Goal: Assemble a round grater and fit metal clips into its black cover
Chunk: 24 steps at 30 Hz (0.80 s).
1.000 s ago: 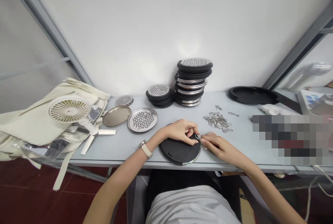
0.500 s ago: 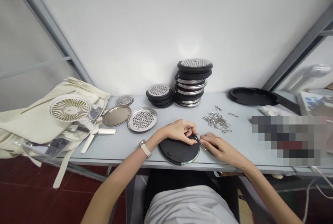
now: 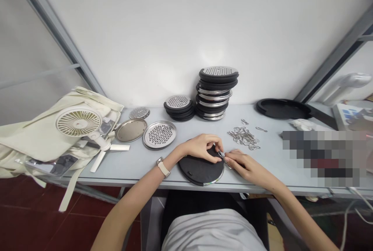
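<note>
A black round disc point(image 3: 201, 169) with a partly shiny metal rim lies at the table's front edge. My left hand point(image 3: 204, 148) rests over its far side, with thumb and forefinger curled around a small silver wire clip point(image 3: 221, 153) at the disc's right edge. From the right, my right hand point(image 3: 243, 162) pinches the same clip between thumb and fingers. Beneath the right fingers a bit of a wire loop shows; what it joins is hidden. Further back lies a loose pile of similar wire clips point(image 3: 243, 136).
Behind stand a tall stack of black and silver discs point(image 3: 214, 97) and a shorter stack point(image 3: 178, 108). Perforated metal plates point(image 3: 159, 134) lie left of my hands. A white fan point(image 3: 78, 122) and cream bag point(image 3: 32, 134) are far left; a black tray point(image 3: 284, 109) sits back right.
Both hands stay at the disc's right edge, with only slight shifts of the fingers around the clip. The rest of the table looks the same.
</note>
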Tool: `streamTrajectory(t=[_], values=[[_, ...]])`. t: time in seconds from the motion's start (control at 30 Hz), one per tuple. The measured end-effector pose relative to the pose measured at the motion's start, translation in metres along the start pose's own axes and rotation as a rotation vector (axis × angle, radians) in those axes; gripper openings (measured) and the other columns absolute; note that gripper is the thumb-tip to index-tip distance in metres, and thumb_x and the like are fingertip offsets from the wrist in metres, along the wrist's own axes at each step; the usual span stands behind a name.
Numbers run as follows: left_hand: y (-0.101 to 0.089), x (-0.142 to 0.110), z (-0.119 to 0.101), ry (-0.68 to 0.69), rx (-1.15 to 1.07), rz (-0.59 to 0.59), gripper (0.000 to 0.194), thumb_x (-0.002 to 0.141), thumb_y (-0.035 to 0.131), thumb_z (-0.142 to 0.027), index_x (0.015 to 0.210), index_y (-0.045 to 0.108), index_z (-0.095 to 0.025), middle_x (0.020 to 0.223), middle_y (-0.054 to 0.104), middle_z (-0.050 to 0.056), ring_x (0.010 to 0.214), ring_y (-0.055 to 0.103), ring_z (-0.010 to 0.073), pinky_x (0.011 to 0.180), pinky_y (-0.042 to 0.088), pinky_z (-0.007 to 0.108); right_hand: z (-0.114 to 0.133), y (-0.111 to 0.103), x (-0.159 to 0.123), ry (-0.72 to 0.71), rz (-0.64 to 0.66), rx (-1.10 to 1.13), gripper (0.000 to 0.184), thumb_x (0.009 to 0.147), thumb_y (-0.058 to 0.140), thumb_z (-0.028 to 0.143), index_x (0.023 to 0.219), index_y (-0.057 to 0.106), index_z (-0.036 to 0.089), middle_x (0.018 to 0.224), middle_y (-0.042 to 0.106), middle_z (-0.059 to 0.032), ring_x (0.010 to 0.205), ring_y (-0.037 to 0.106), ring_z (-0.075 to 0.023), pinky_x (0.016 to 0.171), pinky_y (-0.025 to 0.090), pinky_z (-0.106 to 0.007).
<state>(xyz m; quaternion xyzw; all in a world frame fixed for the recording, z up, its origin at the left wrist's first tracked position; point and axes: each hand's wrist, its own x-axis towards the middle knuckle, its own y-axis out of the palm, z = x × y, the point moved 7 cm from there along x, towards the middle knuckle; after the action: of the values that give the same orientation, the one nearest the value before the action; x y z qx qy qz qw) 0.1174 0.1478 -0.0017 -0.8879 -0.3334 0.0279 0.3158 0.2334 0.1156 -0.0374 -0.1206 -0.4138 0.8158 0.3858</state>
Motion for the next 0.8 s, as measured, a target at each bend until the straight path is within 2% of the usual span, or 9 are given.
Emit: streamTrajectory(t=[0.47, 0.8], values=[[0.0007, -0.0006, 0.0031, -0.005, -0.064, -0.01, 0.024, 0.063, 0.072, -0.022, 0.083, 0.062, -0.012, 0.076, 0.056, -0.001, 0.059, 0.038, 0.0049, 0.052, 0.031, 0.018, 0.0004, -0.0006, 0.0007, 0.0, 0.001, 0.014, 0.035, 0.098, 0.031, 0.038, 0.072, 0.045, 0.02, 0.07, 0.049, -0.0005, 0.076, 0.05, -0.0184, 0.076, 0.039, -0.031], [0.004, -0.0006, 0.0095, -0.076, -0.14, 0.002, 0.025, 0.063, 0.073, -0.027, 0.078, 0.061, -0.011, 0.071, 0.055, -0.001, 0.056, 0.037, 0.0039, 0.051, 0.029, 0.019, 0.0044, -0.0029, 0.0009, -0.012, -0.003, 0.008, 0.035, 0.098, 0.031, 0.037, 0.071, 0.046, 0.021, 0.068, 0.05, -0.0004, 0.074, 0.051, -0.0184, 0.075, 0.04, -0.031]])
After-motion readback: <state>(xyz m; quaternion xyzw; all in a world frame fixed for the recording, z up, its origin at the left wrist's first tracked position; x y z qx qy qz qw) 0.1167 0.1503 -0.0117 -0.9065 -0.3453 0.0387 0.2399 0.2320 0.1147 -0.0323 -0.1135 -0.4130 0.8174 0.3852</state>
